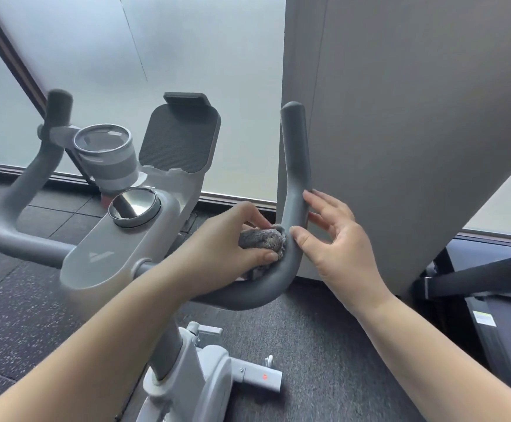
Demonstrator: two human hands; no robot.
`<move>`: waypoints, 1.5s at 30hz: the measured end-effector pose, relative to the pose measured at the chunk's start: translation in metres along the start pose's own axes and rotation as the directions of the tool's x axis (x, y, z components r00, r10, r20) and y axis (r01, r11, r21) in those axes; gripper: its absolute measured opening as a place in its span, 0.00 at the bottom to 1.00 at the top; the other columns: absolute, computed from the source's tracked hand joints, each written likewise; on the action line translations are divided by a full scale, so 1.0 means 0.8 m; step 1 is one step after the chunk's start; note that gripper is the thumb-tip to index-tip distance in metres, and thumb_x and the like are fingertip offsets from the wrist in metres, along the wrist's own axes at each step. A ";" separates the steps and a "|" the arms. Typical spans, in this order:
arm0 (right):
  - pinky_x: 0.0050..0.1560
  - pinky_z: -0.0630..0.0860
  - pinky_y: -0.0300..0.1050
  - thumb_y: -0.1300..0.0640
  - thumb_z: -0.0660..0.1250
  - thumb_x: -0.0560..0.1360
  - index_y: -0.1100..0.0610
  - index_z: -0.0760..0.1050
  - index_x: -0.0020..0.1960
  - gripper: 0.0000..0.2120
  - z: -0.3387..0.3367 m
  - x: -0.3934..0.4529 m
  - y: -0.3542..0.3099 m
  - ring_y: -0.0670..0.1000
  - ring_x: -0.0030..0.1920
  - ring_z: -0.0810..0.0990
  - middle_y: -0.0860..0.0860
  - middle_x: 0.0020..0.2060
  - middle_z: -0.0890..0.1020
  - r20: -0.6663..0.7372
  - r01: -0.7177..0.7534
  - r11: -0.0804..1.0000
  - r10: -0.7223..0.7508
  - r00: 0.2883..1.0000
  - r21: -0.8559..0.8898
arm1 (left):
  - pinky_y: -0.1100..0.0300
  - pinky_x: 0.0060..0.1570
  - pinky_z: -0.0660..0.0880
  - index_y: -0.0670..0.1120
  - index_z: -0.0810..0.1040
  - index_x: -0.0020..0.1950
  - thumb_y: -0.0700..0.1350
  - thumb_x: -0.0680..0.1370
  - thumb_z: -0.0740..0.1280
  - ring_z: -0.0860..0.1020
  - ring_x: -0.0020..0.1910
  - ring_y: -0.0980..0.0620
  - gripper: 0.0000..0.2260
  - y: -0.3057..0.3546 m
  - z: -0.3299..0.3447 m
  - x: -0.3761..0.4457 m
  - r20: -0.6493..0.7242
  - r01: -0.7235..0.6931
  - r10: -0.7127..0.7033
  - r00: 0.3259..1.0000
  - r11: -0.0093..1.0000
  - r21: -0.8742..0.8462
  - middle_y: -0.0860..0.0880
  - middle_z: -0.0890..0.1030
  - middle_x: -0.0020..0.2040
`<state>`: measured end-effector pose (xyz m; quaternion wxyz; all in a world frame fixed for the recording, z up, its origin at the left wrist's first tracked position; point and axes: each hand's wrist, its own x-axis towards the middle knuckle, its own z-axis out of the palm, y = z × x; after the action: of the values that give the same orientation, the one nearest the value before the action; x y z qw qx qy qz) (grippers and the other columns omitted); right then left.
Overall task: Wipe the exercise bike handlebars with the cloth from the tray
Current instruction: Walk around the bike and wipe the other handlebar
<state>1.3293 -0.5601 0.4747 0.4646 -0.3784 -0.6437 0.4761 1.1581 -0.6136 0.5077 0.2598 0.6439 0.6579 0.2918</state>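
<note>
Bunching the grey fluffy cloth (pixel 261 240) in your left hand (pixel 232 239), you are pressing it against the inner side of the bend in the right handlebar (pixel 295 178), with your thumb under the wad and your fingers curled over it so the pile is staying packed against the foam. Your right hand (pixel 336 239) is holding nothing; it is spread wide, its thumb resting on the near face of the bar just beside the cloth and its fingertips touching the far face, which looks like bracing, so the bar is not giving way under the rubbing. The cloth is sitting at the curve where the upright grip is turning into the crossbar, touching both, so this reads as the wiping step under way on the right side. Further out, the console (pixel 105 248) with its round dial (pixel 134 207) is lying at the middle of the bars, with the cup holder (pixel 108 153) and the tablet rest (pixel 179 137) behind it, and the left handlebar (pixel 26 184) is standing well apart at the far left end, bare of any cloth. Judging by that, you are likely to have the left side to do yet. No tray is showing here.
</note>
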 end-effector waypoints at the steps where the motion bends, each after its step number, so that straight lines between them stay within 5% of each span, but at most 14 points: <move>1: 0.47 0.71 0.22 0.66 0.70 0.73 0.55 0.72 0.68 0.24 0.001 -0.003 0.000 0.45 0.63 0.75 0.48 0.67 0.70 -0.002 0.000 1.000 0.000 1.000 -0.003 | 0.71 0.38 0.71 0.58 0.74 0.47 0.47 0.69 0.75 0.78 0.37 0.64 0.13 -0.002 -0.005 -0.004 0.052 -0.014 0.013 0.999 1.000 0.015 0.56 0.82 0.40; 5: 0.46 0.70 0.21 0.65 0.70 0.73 0.54 0.72 0.68 0.24 0.002 -0.013 0.000 0.45 0.62 0.76 0.49 0.66 0.70 -0.011 0.004 0.999 -0.005 1.000 -0.048 | 0.68 0.45 0.73 0.59 0.76 0.46 0.45 0.69 0.76 0.78 0.41 0.64 0.14 -0.006 -0.027 -0.004 0.197 -0.090 0.069 0.978 0.991 0.097 0.59 0.81 0.43; 9: 0.46 0.69 0.21 0.63 0.71 0.73 0.54 0.71 0.69 0.25 0.006 -0.025 -0.001 0.45 0.63 0.75 0.48 0.67 0.70 -0.025 -0.001 0.995 -0.002 1.000 -0.099 | 0.58 0.45 0.81 0.55 0.80 0.50 0.40 0.70 0.75 0.82 0.42 0.56 0.13 -0.013 -0.022 0.009 0.109 -0.048 0.060 0.992 0.993 -0.105 0.54 0.83 0.46; 13: 0.45 0.69 0.20 0.62 0.71 0.73 0.55 0.69 0.70 0.27 0.014 -0.034 -0.003 0.44 0.62 0.74 0.47 0.67 0.69 -0.045 -0.011 0.995 0.007 0.999 -0.095 | 0.63 0.43 0.78 0.54 0.77 0.51 0.42 0.69 0.76 0.81 0.39 0.57 0.15 -0.017 -0.016 0.008 0.160 -0.089 0.101 0.982 0.993 -0.082 0.51 0.83 0.44; 18: 0.45 0.68 0.19 0.62 0.71 0.73 0.55 0.67 0.72 0.29 0.020 -0.040 -0.005 0.45 0.62 0.74 0.46 0.68 0.67 -0.054 -0.023 0.995 0.018 0.998 -0.102 | 0.69 0.39 0.74 0.56 0.81 0.48 0.39 0.69 0.76 0.76 0.32 0.64 0.14 -0.019 -0.033 0.010 0.355 -0.085 0.074 0.932 0.996 0.014 0.61 0.80 0.34; 24: 0.45 0.68 0.19 0.62 0.69 0.74 0.54 0.66 0.72 0.28 0.029 -0.041 -0.002 0.47 0.64 0.73 0.46 0.69 0.67 -0.097 -0.027 0.991 0.014 0.995 -0.133 | 0.57 0.54 0.77 0.61 0.83 0.47 0.39 0.68 0.76 0.83 0.47 0.54 0.17 -0.020 -0.059 0.016 0.511 -0.124 0.070 0.857 0.990 0.073 0.56 0.85 0.46; 32: 0.47 0.67 0.19 0.64 0.68 0.74 0.53 0.67 0.72 0.28 0.041 -0.040 0.003 0.46 0.66 0.72 0.43 0.66 0.67 -0.172 -0.029 0.989 0.003 0.985 -0.145 | 0.71 0.46 0.74 0.58 0.82 0.50 0.39 0.70 0.74 0.81 0.45 0.60 0.15 -0.041 -0.092 0.016 0.550 -0.147 0.001 0.835 0.964 0.221 0.58 0.84 0.46; 38: 0.70 0.67 0.43 0.63 0.69 0.74 0.53 0.67 0.72 0.28 0.041 -0.039 0.002 0.45 0.68 0.70 0.42 0.67 0.68 -0.167 -0.028 0.985 -0.001 0.986 -0.169 | 0.61 0.50 0.77 0.61 0.82 0.49 0.43 0.71 0.73 0.80 0.42 0.62 0.14 -0.045 -0.111 0.024 0.577 -0.170 -0.088 0.812 0.910 0.378 0.61 0.84 0.44; 42: 0.72 0.64 0.47 0.61 0.69 0.74 0.53 0.67 0.72 0.28 0.042 -0.040 0.002 0.44 0.69 0.69 0.43 0.68 0.68 -0.176 -0.036 0.982 0.003 0.984 -0.187 | 0.61 0.49 0.77 0.59 0.80 0.55 0.47 0.72 0.72 0.81 0.44 0.59 0.13 -0.025 -0.068 0.029 0.481 -0.200 0.068 0.874 0.953 0.229 0.56 0.84 0.46; 45: 0.72 0.64 0.47 0.61 0.69 0.73 0.53 0.67 0.72 0.28 0.042 -0.039 0.004 0.44 0.69 0.69 0.43 0.68 0.68 -0.179 -0.035 0.981 0.001 0.984 -0.191 | 0.63 0.45 0.76 0.55 0.79 0.54 0.47 0.72 0.73 0.79 0.38 0.62 0.12 -0.021 -0.044 0.029 0.497 -0.192 0.105 0.861 0.973 0.127 0.55 0.83 0.43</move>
<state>1.3061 -0.5975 0.4605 0.4769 -0.4687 -0.6393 0.3796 1.1206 -0.5924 0.5209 0.3373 0.7653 0.5421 0.0816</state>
